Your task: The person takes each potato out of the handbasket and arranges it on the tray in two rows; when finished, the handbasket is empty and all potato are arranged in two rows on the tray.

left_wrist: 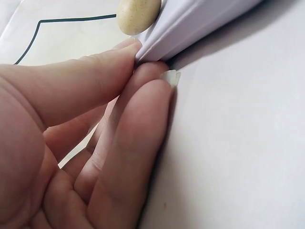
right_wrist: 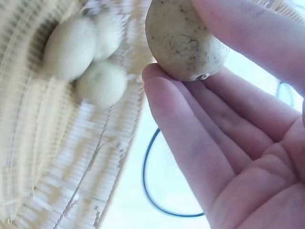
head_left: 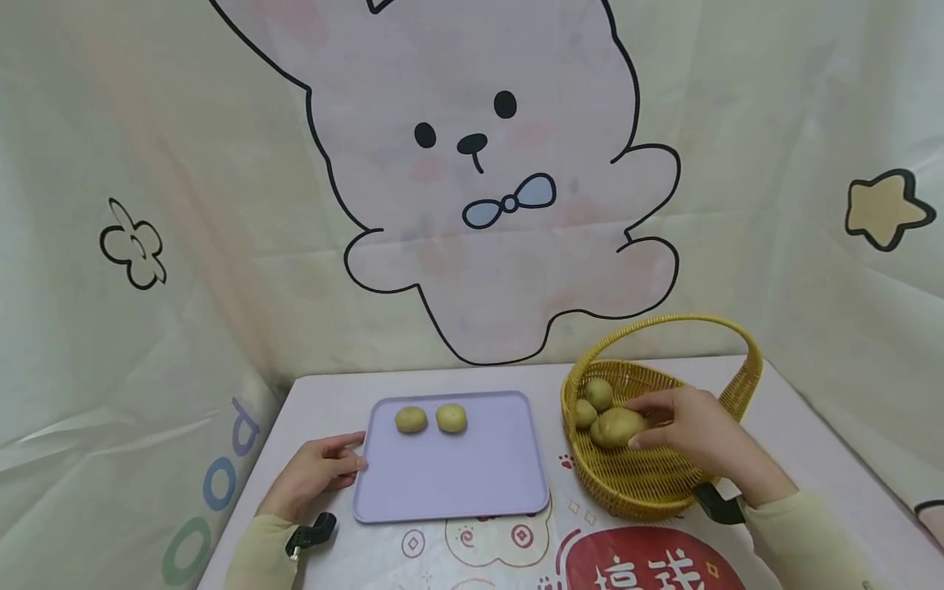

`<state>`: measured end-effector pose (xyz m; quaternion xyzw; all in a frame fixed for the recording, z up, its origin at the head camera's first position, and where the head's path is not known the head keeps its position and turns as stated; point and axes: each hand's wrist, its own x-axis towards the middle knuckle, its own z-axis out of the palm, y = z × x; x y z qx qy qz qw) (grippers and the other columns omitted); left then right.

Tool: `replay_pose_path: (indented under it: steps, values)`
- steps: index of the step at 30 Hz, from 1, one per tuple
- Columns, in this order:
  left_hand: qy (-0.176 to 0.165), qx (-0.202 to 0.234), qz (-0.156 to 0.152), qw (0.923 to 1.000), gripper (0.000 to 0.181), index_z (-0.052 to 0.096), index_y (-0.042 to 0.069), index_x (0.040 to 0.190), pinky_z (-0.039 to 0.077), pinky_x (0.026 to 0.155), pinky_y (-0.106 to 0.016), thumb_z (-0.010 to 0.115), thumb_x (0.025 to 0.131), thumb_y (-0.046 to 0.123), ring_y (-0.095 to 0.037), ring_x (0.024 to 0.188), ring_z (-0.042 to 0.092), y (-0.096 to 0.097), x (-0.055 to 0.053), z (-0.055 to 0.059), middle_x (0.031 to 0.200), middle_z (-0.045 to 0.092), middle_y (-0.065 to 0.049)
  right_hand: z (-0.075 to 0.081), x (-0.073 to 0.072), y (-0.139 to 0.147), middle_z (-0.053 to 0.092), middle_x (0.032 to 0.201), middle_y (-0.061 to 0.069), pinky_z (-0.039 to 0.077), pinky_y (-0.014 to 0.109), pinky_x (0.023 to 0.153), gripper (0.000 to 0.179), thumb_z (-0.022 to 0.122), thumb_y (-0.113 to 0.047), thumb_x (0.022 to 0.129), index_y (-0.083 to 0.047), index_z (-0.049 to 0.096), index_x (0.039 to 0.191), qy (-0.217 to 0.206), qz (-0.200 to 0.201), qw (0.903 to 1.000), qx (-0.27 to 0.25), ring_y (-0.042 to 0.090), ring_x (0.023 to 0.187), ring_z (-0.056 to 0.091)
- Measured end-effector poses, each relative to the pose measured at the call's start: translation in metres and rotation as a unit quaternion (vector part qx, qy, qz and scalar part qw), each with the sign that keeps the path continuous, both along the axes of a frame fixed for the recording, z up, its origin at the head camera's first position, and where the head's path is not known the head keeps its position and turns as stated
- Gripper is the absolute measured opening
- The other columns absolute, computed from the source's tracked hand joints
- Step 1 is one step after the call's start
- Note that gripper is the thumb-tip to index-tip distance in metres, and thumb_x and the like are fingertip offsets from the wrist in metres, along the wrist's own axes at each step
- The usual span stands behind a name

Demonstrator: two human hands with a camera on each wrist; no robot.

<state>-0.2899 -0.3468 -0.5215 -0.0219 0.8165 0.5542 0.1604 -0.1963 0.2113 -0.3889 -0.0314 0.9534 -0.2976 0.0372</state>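
My right hand [head_left: 689,430] is over the wicker basket [head_left: 642,487] and pinches a potato [right_wrist: 178,40] between thumb and fingers. Close behind that one, more potatoes [right_wrist: 71,47] lie against the basket's inner wall, blurred in the right wrist view. At the left edge of a pale purple tray [head_left: 457,483], my left hand [head_left: 317,471] grips the rim. The left wrist view has the thumb [left_wrist: 95,86] on the rim's upper side and fingertips beneath. Two potatoes sit side by side on the tray's far part, a left one [head_left: 410,419] and a right one [head_left: 451,418].
The basket's tall handle [head_left: 671,318] arches above its far side. Beneath everything is a white table covering [head_left: 413,565] with a red printed patch [head_left: 649,557] in front of the basket. A curtain [head_left: 295,328] with a cartoon bear hangs behind the table, and fabric closes both sides.
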Motion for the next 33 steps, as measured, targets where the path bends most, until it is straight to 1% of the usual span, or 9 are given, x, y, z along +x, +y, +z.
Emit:
replay_pose_path:
  steps: [7, 9, 12, 15, 20, 22, 25, 29, 33]
  values:
    - [0.000, -0.006, 0.012, 0.9999, 0.063, 0.062, 0.002, 0.150, 0.061, 0.071, -0.022, 0.085, 0.092, 0.011, -0.013, 0.083, 0.066, -0.005, 0.002, 0.003, 0.097, 0.069, -0.005, 0.006, 0.011, -0.045, 0.081, 0.113, 0.002, 0.060, 0.034, 0.085, 0.052, 0.096, -0.038, 0.079, -0.014, 0.082, 0.123, 0.017, 0.005, 0.9991, -0.038, 0.015, 0.102, 0.075]
    - [0.000, -0.006, 0.014, 0.9999, 0.063, 0.063, 0.002, 0.150, 0.061, 0.070, -0.022, 0.085, 0.092, 0.011, -0.013, 0.083, 0.066, -0.005, 0.003, 0.004, 0.097, 0.069, -0.005, 0.006, 0.011, -0.059, 0.082, 0.113, 0.001, 0.060, 0.029, 0.084, 0.051, 0.097, -0.038, 0.079, -0.015, 0.082, 0.122, 0.017, 0.011, 0.9978, -0.062, 0.014, 0.102, 0.076]
    - [-0.004, -0.002, 0.020, 0.9998, 0.061, 0.064, 0.003, 0.149, 0.061, 0.071, -0.022, 0.085, 0.092, 0.010, -0.013, 0.083, 0.067, -0.005, 0.004, 0.005, 0.097, 0.069, -0.005, 0.003, 0.009, -0.080, 0.082, 0.112, 0.000, 0.061, 0.024, 0.083, 0.048, 0.097, -0.034, 0.080, -0.015, 0.082, 0.121, -0.002, 0.025, 0.9934, -0.112, 0.012, 0.100, 0.076]
    - [-0.005, 0.004, 0.020, 0.9998, 0.061, 0.064, 0.004, 0.150, 0.061, 0.072, -0.022, 0.085, 0.092, 0.010, -0.012, 0.083, 0.067, -0.005, 0.003, 0.005, 0.096, 0.069, -0.005, -0.001, 0.005, -0.100, 0.082, 0.111, -0.001, 0.062, 0.025, 0.083, 0.048, 0.096, -0.032, 0.080, -0.015, 0.082, 0.122, -0.013, 0.037, 0.9892, -0.141, 0.011, 0.099, 0.077]
    - [-0.001, 0.012, 0.011, 0.9999, 0.061, 0.064, 0.004, 0.150, 0.061, 0.072, -0.021, 0.084, 0.092, 0.009, -0.011, 0.083, 0.067, -0.004, 0.002, 0.006, 0.097, 0.070, -0.005, -0.014, -0.008, -0.128, 0.081, 0.116, 0.005, 0.065, 0.028, 0.084, 0.049, 0.095, -0.025, 0.081, -0.011, 0.080, 0.125, 0.003, 0.064, 0.9844, -0.164, 0.017, 0.102, 0.079]
    - [0.000, 0.015, 0.006, 0.9999, 0.061, 0.063, 0.003, 0.150, 0.061, 0.073, -0.021, 0.084, 0.092, 0.010, -0.011, 0.083, 0.067, -0.003, 0.003, 0.006, 0.097, 0.071, -0.005, -0.022, -0.014, -0.138, 0.081, 0.118, 0.007, 0.065, 0.028, 0.084, 0.048, 0.095, -0.020, 0.082, -0.008, 0.079, 0.126, 0.007, 0.066, 0.9829, -0.172, 0.019, 0.103, 0.079]
    - [0.002, 0.019, 0.001, 0.9998, 0.061, 0.063, 0.002, 0.150, 0.061, 0.073, -0.021, 0.083, 0.092, 0.009, -0.011, 0.083, 0.067, -0.002, 0.003, 0.006, 0.097, 0.071, -0.004, -0.032, -0.025, -0.152, 0.081, 0.115, 0.006, 0.065, 0.030, 0.085, 0.047, 0.094, -0.015, 0.081, -0.009, 0.080, 0.125, 0.007, 0.051, 0.9837, -0.172, 0.018, 0.102, 0.078]
    - [0.006, 0.023, -0.003, 0.9997, 0.061, 0.062, 0.001, 0.150, 0.060, 0.072, -0.021, 0.082, 0.093, 0.009, -0.010, 0.082, 0.067, -0.002, 0.002, 0.006, 0.095, 0.070, -0.004, -0.043, -0.042, -0.168, 0.082, 0.109, 0.001, 0.063, 0.038, 0.091, 0.045, 0.095, -0.014, 0.079, -0.014, 0.082, 0.122, 0.017, 0.018, 0.9876, -0.155, 0.015, 0.100, 0.077]
    - [-0.004, 0.036, -0.001, 0.9993, 0.061, 0.062, 0.001, 0.150, 0.060, 0.072, -0.021, 0.082, 0.093, 0.008, -0.009, 0.081, 0.067, -0.003, 0.003, 0.006, 0.094, 0.070, -0.003, -0.057, -0.058, -0.177, 0.082, 0.110, 0.000, 0.061, 0.044, 0.095, 0.046, 0.096, -0.015, 0.078, -0.015, 0.083, 0.122, 0.025, -0.008, 0.9902, -0.137, 0.017, 0.102, 0.076]
